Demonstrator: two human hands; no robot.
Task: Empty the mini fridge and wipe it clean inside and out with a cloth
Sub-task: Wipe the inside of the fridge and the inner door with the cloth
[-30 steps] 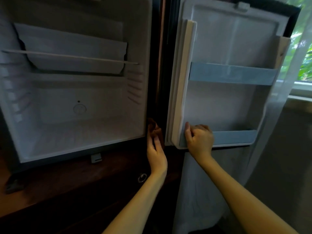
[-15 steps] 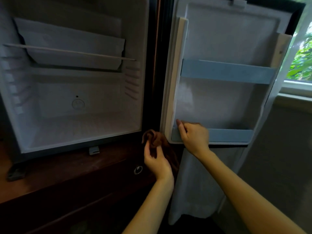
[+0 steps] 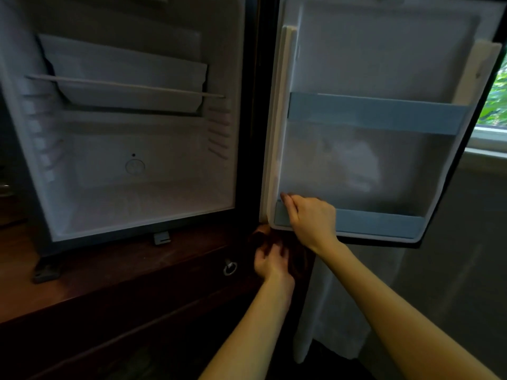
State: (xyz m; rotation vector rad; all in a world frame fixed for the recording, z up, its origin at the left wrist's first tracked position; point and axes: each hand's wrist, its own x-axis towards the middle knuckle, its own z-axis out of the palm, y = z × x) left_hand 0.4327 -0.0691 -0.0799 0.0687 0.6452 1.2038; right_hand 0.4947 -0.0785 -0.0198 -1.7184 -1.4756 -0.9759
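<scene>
The right hand [image 3: 311, 222] is gripping the lower rail at the bottom left corner of the mini fridge [image 3: 137, 165] door, fingers curled, probably steadying it. Below, the left hand [image 3: 270, 263] is bunching the dark cloth [image 3: 297, 259] under that corner, fingers seemingly pinching it.

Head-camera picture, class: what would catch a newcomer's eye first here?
The white, emptied mini fridge cavity fills the left half, with its open white door and pale blue shelf rails on the right. At the door's lower inner corner, the right hand grips the bottom rail. Just below, the left hand holds a crumpled brown cloth by the hinge edge, above the dark wooden cabinet.
</scene>
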